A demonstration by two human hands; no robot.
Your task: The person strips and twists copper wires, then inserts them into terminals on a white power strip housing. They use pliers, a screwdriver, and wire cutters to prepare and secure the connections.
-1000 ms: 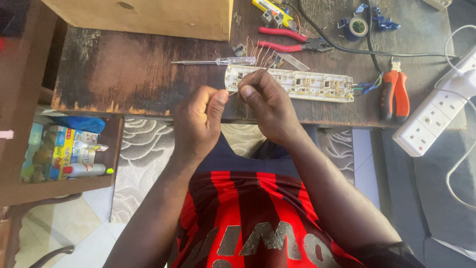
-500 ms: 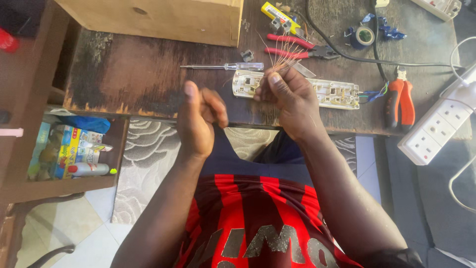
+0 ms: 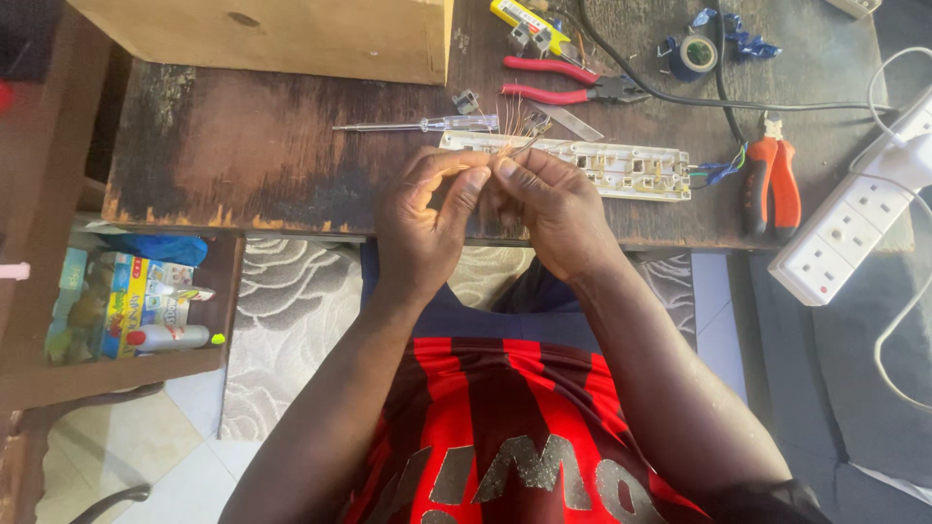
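My left hand (image 3: 427, 218) and my right hand (image 3: 549, 209) meet above the front edge of a dark worn wooden table (image 3: 262, 155). Both pinch a small bundle of thin copper wire strands (image 3: 510, 131) that fan upward between the fingertips. Just behind the hands lies an opened white power strip base (image 3: 621, 170) with blue and green wires at its right end. A clear-handled tester screwdriver (image 3: 427, 124) lies to the left of it.
Red-handled pliers (image 3: 568, 87), orange-handled pliers (image 3: 772, 180), a tape roll (image 3: 697, 53) and a black cable lie on the table. A wooden box (image 3: 291, 34) stands at the back left. A white power strip (image 3: 854, 228) sits at right. A shelf with packets (image 3: 126, 306) is at left.
My left hand, held apart from the right half a second ago, has come back to the right hand and taken the strands. The view has shifted slightly.
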